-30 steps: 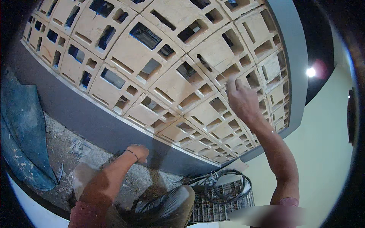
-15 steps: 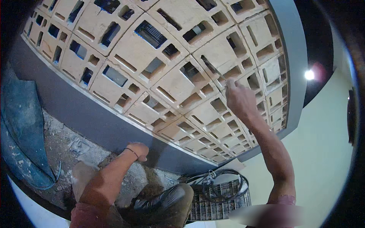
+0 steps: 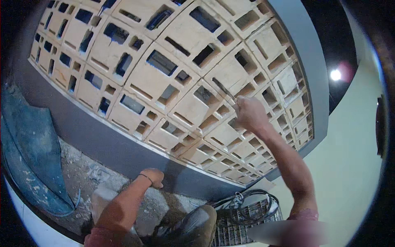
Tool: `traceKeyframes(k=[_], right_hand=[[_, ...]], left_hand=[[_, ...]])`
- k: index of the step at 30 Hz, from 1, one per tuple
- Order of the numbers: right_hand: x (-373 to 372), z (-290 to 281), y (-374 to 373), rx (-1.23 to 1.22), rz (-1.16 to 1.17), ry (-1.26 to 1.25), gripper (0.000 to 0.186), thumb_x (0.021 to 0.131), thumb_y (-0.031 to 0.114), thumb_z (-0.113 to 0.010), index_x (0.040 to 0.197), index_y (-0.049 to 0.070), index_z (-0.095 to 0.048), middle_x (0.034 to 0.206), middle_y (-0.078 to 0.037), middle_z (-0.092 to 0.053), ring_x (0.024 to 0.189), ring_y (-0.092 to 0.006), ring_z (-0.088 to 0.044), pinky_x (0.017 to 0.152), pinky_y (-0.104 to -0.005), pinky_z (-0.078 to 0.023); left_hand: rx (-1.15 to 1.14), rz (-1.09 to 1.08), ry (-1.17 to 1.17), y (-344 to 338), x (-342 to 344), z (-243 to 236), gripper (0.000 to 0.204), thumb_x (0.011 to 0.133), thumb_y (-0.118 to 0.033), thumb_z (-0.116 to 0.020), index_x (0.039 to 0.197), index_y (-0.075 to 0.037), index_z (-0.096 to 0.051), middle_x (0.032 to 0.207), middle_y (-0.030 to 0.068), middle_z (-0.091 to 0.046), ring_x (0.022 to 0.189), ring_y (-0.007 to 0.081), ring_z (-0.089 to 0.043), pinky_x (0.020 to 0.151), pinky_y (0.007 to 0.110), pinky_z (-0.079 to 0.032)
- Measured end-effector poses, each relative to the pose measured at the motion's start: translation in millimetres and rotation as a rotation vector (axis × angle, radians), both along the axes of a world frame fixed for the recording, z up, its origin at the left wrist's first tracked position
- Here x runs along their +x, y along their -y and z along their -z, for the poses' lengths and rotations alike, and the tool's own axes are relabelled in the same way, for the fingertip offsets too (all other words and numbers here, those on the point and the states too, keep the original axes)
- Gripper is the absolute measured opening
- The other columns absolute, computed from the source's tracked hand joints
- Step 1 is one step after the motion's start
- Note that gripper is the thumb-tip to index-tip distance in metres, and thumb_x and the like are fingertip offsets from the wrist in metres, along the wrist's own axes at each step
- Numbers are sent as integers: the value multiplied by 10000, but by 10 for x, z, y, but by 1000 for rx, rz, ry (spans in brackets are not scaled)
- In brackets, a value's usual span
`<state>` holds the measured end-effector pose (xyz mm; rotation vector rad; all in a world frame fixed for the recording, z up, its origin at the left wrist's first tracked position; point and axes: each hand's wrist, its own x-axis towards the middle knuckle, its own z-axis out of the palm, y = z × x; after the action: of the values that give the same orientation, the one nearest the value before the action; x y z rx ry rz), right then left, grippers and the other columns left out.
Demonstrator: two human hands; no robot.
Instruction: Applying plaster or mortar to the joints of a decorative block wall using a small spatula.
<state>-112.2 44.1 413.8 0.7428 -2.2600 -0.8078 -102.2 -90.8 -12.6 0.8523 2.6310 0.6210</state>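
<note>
A wall of cream breeze blocks (image 3: pixel 193 96), pierced with square and slot-shaped openings, fills the upper middle. My right hand (image 3: pixel 250 113) is raised against it, fingers closed around a thin, slim tool (image 3: pixel 229 94). That tool points up and left toward the lower end of a narrow slot; its exact kind is too small to make out. Low down, in front of the dark grey base (image 3: pixel 135 150) under the blocks, my left hand (image 3: pixel 153 178) is curled into a fist. Its fingers are mostly turned away, so anything inside is hidden. A dark band circles the left wrist.
Rubble and dusty ground (image 3: pixel 88 173) lie along the base. A blue-green sheet (image 3: pixel 31 152) drapes at the left. Coiled black cable (image 3: pixel 271 201) rests on a metal grate (image 3: pixel 230 228) beside my knee (image 3: pixel 197 218). A pale wall (image 3: pixel 341 164) stands at the right.
The view has shifted, so the blocks sit lower in it. My right hand stays near the same slot with the tool, its wrist turned slightly. The left fist keeps near the base.
</note>
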Motion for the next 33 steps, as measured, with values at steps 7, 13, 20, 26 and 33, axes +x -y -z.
traceKeyframes(k=[7, 13, 20, 26, 33], right_hand=[[51, 118, -267, 69, 17, -111, 130, 865, 110, -564, 847, -5, -621, 796, -224, -669, 716, -406, -678, 626, -506, -546], [120, -72, -21, -256, 83, 86, 166, 876, 178, -580, 842, 29, -643, 774, -237, -650, 765, -443, -649, 700, -540, -507], [343, 284, -35, -257, 33, -84, 151, 895, 164, -594, 943, 24, -625, 883, -196, -661, 726, -408, -658, 634, -504, -518], [396, 335, -313, -385, -168, -95, 185, 914, 208, -604, 934, 24, -617, 820, -180, -639, 701, -396, -646, 619, -500, -520], [123, 517, -439, -495, -387, -82, 152, 874, 156, -645, 947, 24, -622, 808, -167, -595, 721, -378, -624, 622, -490, -487]], left_hand=[[48, 7, -13, -40, -21, 31, 510, 854, -476, -699, 1042, -3, -727, 1117, 238, -699, 1064, 418, -664, 930, 497, -525], [54, -25, -8, -16, 7, 152, 477, 841, -426, -718, 1107, -31, -724, 1198, 208, -683, 1128, 383, -649, 953, 485, -525], [46, -4, -51, -40, -4, -74, 469, 858, -414, -696, 1107, -17, -718, 1161, 228, -688, 1103, 391, -657, 941, 489, -524], [36, 41, -67, -88, -89, 15, 487, 880, -416, -687, 1119, 8, -695, 1181, 243, -674, 1131, 397, -638, 970, 485, -505], [-48, 54, -30, -125, -67, 228, 534, 899, -426, -672, 1215, 2, -625, 1242, 251, -640, 1173, 417, -605, 989, 500, -487]])
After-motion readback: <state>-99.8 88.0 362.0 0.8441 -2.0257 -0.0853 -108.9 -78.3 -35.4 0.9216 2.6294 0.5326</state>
